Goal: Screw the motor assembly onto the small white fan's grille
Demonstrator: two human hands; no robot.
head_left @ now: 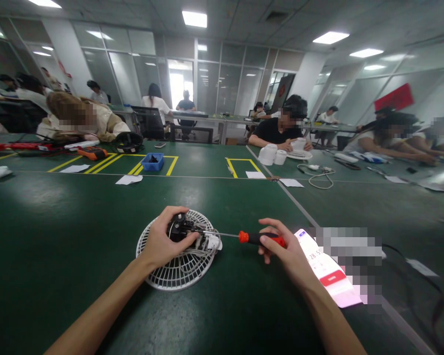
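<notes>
A white round fan grille (170, 276) lies on the green table, with a fan motor (178, 226) and white plastic parts (210, 242) on top of it. My left hand (165, 241) is wrapped round the black motor, thumb toward the white parts. In my right hand (281, 244) is a red and black screwdriver (253, 238), held level by its handle. Its shaft points left, and the tip reaches the motor assembly near my left thumb. What exactly the tip touches is too small to make out.
A lit phone (333, 278) lies beside my right forearm. Farther off are a blue bin (152, 161) with dark parts, paper slips (129, 180), white cups (268, 155) and a coiled cable (321, 177). Across the table, a person in black (281, 130) handles white parts.
</notes>
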